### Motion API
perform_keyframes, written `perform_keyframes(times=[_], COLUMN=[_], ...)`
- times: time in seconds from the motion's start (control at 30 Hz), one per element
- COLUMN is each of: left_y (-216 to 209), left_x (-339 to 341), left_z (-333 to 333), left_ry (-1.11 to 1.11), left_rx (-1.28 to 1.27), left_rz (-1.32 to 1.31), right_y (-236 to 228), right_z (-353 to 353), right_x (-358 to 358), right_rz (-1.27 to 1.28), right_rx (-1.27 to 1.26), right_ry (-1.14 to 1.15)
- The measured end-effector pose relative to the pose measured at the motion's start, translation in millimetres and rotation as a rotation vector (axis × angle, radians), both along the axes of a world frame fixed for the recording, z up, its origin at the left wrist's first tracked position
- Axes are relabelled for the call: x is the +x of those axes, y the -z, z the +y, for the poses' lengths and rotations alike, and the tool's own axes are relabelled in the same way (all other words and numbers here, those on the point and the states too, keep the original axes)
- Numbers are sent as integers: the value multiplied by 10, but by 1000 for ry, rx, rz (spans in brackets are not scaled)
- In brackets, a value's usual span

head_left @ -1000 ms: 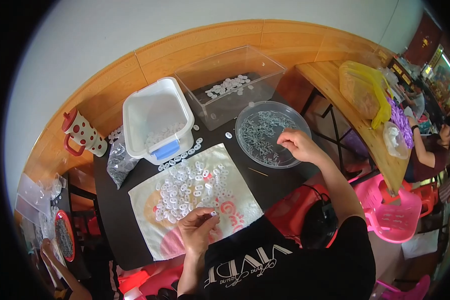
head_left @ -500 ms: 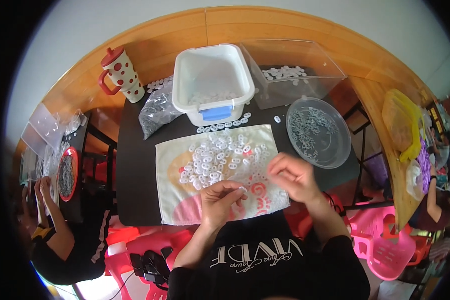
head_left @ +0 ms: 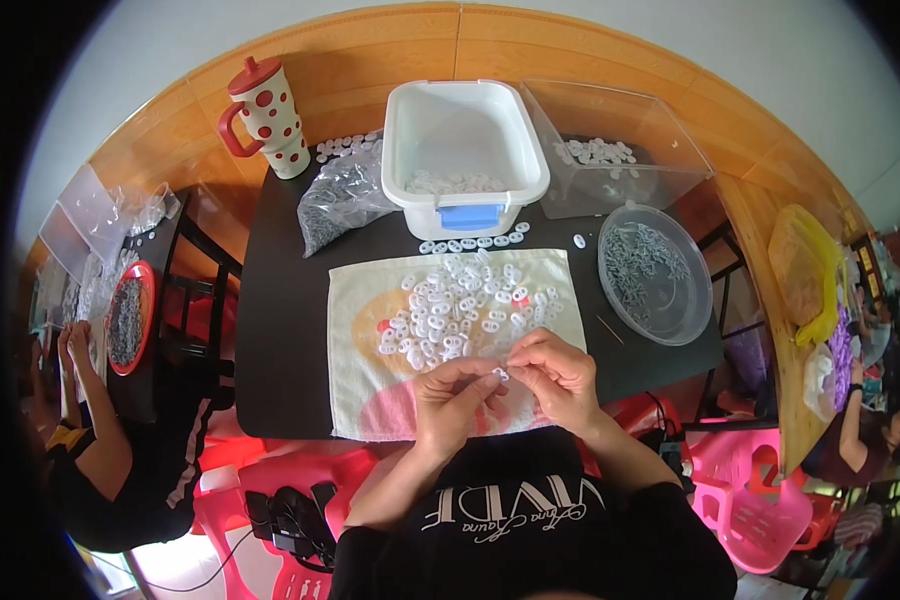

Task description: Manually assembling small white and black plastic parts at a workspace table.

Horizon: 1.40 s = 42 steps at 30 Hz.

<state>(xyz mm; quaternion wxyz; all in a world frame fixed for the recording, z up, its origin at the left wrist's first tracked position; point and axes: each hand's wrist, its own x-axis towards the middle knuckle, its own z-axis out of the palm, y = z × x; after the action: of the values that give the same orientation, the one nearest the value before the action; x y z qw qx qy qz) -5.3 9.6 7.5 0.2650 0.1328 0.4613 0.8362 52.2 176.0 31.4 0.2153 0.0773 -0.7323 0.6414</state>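
Observation:
Over the near part of a patterned towel, my left hand pinches a small white oval plastic piece with holes. My right hand meets it from the right, thumb and forefinger pressed together at the piece; whatever tiny thing they grip is hidden. Just beyond both hands, a loose heap of similar white oval pieces covers the towel's middle. To the right, a round clear tray holds many small grey metal parts, which look like screws.
Behind the towel stand a white tub with a blue latch, a clear box, a bag of grey parts and a spotted tumbler. A thin stick lies near the tray. Other people work at both sides.
My right hand has come left and down from the towel's right side to meet my left hand at the white piece. The whole view has shifted slightly.

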Motion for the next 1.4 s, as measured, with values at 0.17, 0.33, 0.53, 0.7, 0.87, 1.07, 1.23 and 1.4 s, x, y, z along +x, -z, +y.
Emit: perform_keyframes(times=[0.17,0.33,0.53,0.7,0.87,1.07,1.23,1.4], left_y=[-13,-31,-75,-71,-111,-71,-26,158], left_x=[5,14,23,54,91,88,72,29], left_z=[-9,-27,-45,-38,-32,-20,10,-15], left_ry=[-17,-28,-37,-75,-133,-126,-110,-157], left_rx=[18,38,22,-22,-95,-106,-26,-25], left_rz=[12,-10,-14,61,59,24,23,84], right_y=[8,-64,-170,-206,-232,-178,-327,-461], right_z=[-37,-49,-62,-59,-63,-56,336,1326], right_x=[-7,-24,-64,-88,-109,-98,14,262], right_rz=[-20,18,151,198,185,156,11,-78], right_rx=[6,180,428,614,720,685,505,568], right_ry=[10,35,86,89,74,91,254,540])
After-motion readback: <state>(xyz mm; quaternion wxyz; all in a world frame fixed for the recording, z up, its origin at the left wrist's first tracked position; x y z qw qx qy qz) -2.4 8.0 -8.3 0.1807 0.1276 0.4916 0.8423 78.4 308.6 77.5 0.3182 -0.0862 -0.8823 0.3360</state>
